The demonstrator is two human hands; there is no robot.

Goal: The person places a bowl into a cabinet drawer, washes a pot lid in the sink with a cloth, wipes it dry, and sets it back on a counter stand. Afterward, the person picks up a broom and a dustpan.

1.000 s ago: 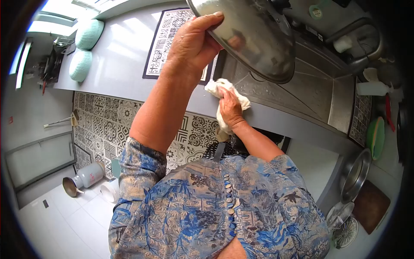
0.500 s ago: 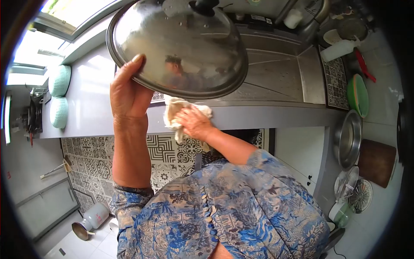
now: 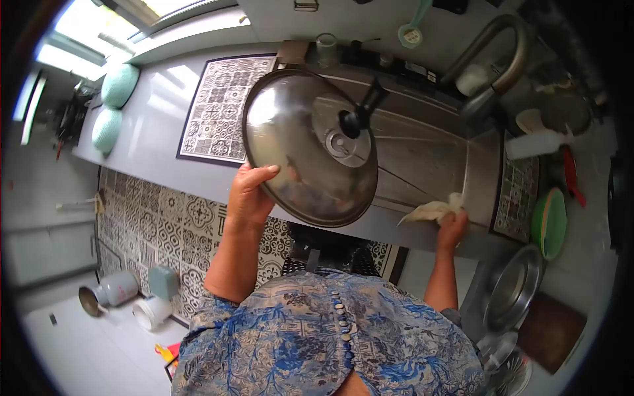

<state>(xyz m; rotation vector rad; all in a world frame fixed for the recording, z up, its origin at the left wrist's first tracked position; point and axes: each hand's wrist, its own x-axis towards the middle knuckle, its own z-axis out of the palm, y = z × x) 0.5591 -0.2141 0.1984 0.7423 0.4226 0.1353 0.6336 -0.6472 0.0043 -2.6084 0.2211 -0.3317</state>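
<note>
Before us, the left hand [image 3: 249, 196] grips a tilted, black-knobbed lid [image 3: 300, 162] by its rim; the right hand [image 3: 452, 229] holds a pale cloth [image 3: 430, 212] at the near right of the sink [image 3: 422, 153]; patterned mat [image 3: 228, 102] at left; faucet [image 3: 481, 107], far right.

On my feed, daylight comes through the window [image 3: 89, 28] at upper left, nearly blown out, throwing pale glare on the desk [image 3: 146, 124] and a white highlight on the lid [image 3: 300, 155]. I see fisheye curvature, black corners, and a dim, soft right edge.
</note>
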